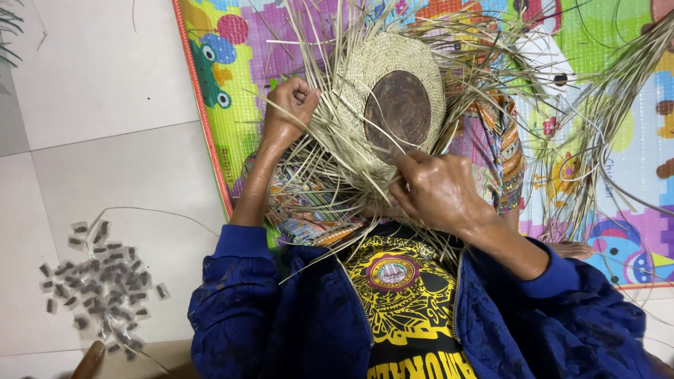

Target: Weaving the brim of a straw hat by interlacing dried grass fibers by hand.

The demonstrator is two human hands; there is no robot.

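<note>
Fingers of the left hand (289, 105) curled into a loose fist, closed around a bundle of loose straw strands (319, 151) at upper centre-left of the frame. Fingers of the right hand (437, 191) bent inward and pressed together at centre frame, thumb and forefinger pinching a few thin strands against the woven edge. Exact number of strands under the right fingertips not discernible.

Woven straw piece (393, 77) located at upper centre, between and above both hands, resting on the lap. Shape round, pale tan, tightly plaited. Dark brown round disc (397, 107) seated at its middle. Unwoven strand ends radiating outward in all directions, longest toward the upper and right edges of the frame.

Blue sleeves (242, 242) pushed up to the forearms, open over a black shirt with a yellow print (404, 281) at lower centre. Patterned multicolour cloth (505, 154) over the knees, beneath the straw.

Colourful play mat (232, 84) spread under the work, covering the upper right half of the frame, orange-bordered on its left side. Pale floor tiles (98, 77) at left. Cluster of small clear packets with dark contents (98, 281) lying on the tiles at lower left, well apart from both hands.
</note>
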